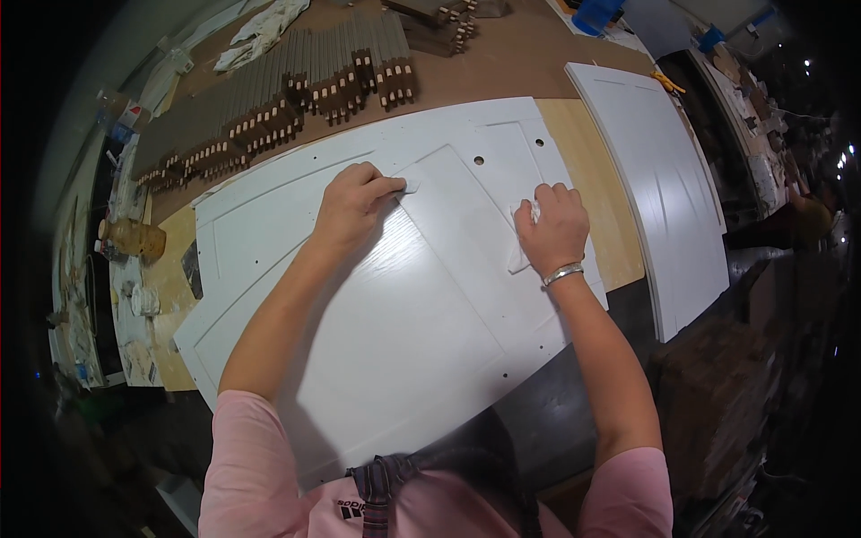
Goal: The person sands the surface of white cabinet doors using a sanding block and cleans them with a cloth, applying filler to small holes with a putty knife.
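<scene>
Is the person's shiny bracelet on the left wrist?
No, the shiny bracelet is around the wrist of the right hand, and the wrist of the left hand is bare.

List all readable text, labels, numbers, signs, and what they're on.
Pink shirt: small dark lettering under a striped logo on the chest; not quoted.
Clear plastic bottle: label too small and blurred to read.
White panel under the hands: no lettering visible.

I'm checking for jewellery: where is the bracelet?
In the head view, the silver bracelet sits right of centre, around the person's right wrist, just below the right hand.
</scene>
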A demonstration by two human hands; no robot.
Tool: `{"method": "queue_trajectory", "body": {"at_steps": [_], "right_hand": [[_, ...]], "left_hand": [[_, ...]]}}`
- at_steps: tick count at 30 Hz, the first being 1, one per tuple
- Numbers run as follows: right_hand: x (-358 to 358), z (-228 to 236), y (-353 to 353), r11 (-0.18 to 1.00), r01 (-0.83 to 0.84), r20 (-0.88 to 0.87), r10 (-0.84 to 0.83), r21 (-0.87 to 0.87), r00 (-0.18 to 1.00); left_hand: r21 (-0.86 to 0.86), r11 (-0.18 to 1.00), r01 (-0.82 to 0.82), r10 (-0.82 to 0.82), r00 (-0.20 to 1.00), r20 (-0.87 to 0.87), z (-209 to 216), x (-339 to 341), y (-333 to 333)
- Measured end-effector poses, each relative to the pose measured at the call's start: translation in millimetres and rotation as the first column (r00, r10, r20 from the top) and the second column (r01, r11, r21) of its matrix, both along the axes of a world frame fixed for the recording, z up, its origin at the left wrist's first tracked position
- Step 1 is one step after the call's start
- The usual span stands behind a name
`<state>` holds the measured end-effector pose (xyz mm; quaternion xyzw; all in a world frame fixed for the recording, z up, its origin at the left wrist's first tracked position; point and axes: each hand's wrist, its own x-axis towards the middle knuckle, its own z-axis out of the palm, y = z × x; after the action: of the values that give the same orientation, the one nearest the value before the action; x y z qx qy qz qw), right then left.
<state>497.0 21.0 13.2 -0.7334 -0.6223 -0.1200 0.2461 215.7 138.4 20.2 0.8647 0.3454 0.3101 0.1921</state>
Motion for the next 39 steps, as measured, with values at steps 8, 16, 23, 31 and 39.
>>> {"method": "queue_trajectory", "body": {"at_steps": [8,16,23,31,39], "right_hand": [[-2,3,0,0.999,-0.014,-0.022,0.015,0.034,1.0],[-2,2,0,1.0,0.001,-0.01,-0.001,0.016,1.0],[-2,2,0,1.0,0.003,-0.004,-0.003,0.019,1.0],[-2,1,-1,0.999,0.026,0.03,-0.026,-0.021,0.999],[-1,0,0,1.0,0.012,0.021,-0.012,-0.01,1.0]], "left_hand": [[-0.021,1.0,-0.014,0.014,1.0,0.027,1,5,0],[-0.087,0.994,-0.07,0.072,0.997,0.017,-5,0,-4],[-0.087,0.993,-0.076,0.081,0.996,0.046,0,1,-7],[-0.025,0.994,-0.105,0.105,0.994,0.007,0,11,-6],[0.117,0.983,-0.138,0.144,0.989,-0.037,7,10,-9]]}}
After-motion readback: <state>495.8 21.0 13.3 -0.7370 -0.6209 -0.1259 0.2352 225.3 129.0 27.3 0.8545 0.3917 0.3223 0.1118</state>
